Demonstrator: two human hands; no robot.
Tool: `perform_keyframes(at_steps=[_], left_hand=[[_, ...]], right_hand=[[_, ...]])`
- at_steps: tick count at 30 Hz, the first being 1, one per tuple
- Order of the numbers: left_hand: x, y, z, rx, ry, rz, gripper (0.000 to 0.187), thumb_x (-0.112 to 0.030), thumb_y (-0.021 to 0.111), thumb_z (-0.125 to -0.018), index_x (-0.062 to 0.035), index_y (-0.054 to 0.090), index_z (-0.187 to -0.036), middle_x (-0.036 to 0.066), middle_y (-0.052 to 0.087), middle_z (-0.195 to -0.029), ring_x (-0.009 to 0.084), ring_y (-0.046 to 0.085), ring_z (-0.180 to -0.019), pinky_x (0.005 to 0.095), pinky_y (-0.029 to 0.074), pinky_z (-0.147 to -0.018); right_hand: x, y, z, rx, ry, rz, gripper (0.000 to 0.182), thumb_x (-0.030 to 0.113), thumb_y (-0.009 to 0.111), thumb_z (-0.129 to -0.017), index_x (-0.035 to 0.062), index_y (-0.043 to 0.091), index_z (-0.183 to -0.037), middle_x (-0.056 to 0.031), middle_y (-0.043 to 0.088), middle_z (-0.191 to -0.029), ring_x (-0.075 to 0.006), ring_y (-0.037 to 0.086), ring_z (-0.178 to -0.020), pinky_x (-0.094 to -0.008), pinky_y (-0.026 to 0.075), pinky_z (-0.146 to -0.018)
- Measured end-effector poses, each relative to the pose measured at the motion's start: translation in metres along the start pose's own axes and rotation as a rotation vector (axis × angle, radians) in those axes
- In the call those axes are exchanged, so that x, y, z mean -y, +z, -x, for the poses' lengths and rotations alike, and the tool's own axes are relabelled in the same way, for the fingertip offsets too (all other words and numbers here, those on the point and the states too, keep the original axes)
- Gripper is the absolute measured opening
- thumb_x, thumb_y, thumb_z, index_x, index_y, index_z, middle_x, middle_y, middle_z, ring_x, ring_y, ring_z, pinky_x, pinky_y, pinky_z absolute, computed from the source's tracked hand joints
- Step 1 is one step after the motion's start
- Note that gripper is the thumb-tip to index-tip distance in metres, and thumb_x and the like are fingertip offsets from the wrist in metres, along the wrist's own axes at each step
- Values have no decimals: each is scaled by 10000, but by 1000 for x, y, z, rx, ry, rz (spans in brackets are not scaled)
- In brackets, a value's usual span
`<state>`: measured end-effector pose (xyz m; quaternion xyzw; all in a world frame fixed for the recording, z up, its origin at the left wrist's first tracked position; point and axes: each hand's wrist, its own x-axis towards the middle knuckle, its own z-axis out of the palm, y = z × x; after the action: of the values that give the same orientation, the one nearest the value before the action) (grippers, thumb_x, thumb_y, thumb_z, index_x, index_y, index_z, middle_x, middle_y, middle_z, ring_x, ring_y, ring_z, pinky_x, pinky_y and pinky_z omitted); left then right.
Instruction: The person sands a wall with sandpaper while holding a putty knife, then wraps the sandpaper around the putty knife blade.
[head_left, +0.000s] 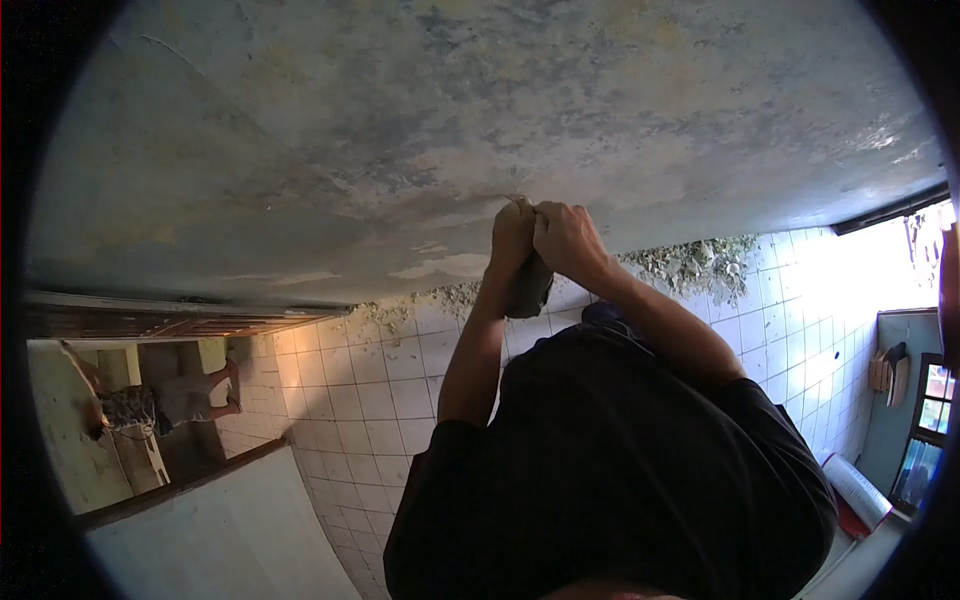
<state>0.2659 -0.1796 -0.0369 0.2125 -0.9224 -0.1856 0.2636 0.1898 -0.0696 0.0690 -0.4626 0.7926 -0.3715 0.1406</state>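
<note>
Both my hands are pressed together against a stained, peeling grey wall (pixel 400 150). My left hand (pixel 511 238) and my right hand (pixel 567 240) are both closed around the same dark-handled tool (pixel 529 288). Its handle hangs below my fists, and its working end is hidden where my fingers meet the wall. My black shirt (pixel 610 470) fills the lower middle of the view.
Paint flakes (pixel 700 262) lie heaped along the foot of the wall on the white tiled floor (pixel 370 400). Another person (pixel 160 405) is seen through a doorway at the left. A window (pixel 925 430) and a rolled paper (pixel 855 490) are at the right.
</note>
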Motion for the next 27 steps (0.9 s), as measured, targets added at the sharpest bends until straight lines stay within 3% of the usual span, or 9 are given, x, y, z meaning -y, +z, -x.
perform_keyframes(at_steps=[4, 6, 10, 15, 19, 25, 27], left_hand=[[8, 11, 2, 70, -75, 44, 138, -113, 540, -885, 20, 566, -858, 243, 641, -789, 426, 651, -729, 512, 506, -617], [17, 19, 7, 97, -142, 267, 152, -119, 541, -885, 26, 578, -860, 256, 643, -802, 431, 656, -750, 509, 512, -623], [18, 21, 5, 123, -211, 145, 163, -125, 543, -884, 29, 592, -860, 267, 647, -823, 434, 658, -765, 508, 518, -642], [17, 24, 2, 27, 1, 21, 167, -136, 543, -893, 18, 594, -853, 252, 637, -802, 426, 654, -741, 512, 518, -658], [26, 26, 0, 70, 86, 4, 171, -148, 555, -884, 12, 592, -840, 243, 634, -785, 420, 655, -755, 509, 520, -662], [23, 25, 5, 62, -50, 68, 200, -188, 588, -864, 8, 604, -825, 234, 638, -778, 408, 659, -779, 499, 524, -674], [19, 26, 7, -1, -188, 244, 234, -203, 574, -889, 22, 606, -832, 236, 643, -790, 407, 661, -757, 510, 521, -649]], right_hand=[[-13, 14, -3, 4, 46, 33, 244, 136, 511, -884, -40, 680, -873, -299, 641, -826, -477, 636, -805, -523, 509, -777], [-12, 16, -5, 35, 25, 74, 249, 134, 507, -885, -42, 684, -880, -299, 642, -828, -479, 636, -801, -522, 509, -788], [-12, 21, -7, 0, 56, 26, 279, 152, 499, -886, -53, 686, -854, -328, 645, -807, -497, 653, -789, -538, 532, -751], [-11, 15, -8, 40, 61, 30, 281, 151, 496, -887, -52, 688, -863, -322, 647, -802, -495, 653, -800, -535, 533, -751], [-11, 18, 0, 20, 6, 25, 249, 137, 499, -882, -31, 682, -855, -302, 638, -826, -485, 634, -820, -534, 504, -790], [-11, 22, -9, 33, 25, 80, 242, 131, 503, -877, -32, 681, -858, -298, 631, -807, -487, 629, -802, -536, 505, -762], [-12, 22, -16, 0, 17, 60, 248, 135, 504, -876, -33, 685, -862, -306, 635, -802, -488, 637, -794, -536, 513, -757]])
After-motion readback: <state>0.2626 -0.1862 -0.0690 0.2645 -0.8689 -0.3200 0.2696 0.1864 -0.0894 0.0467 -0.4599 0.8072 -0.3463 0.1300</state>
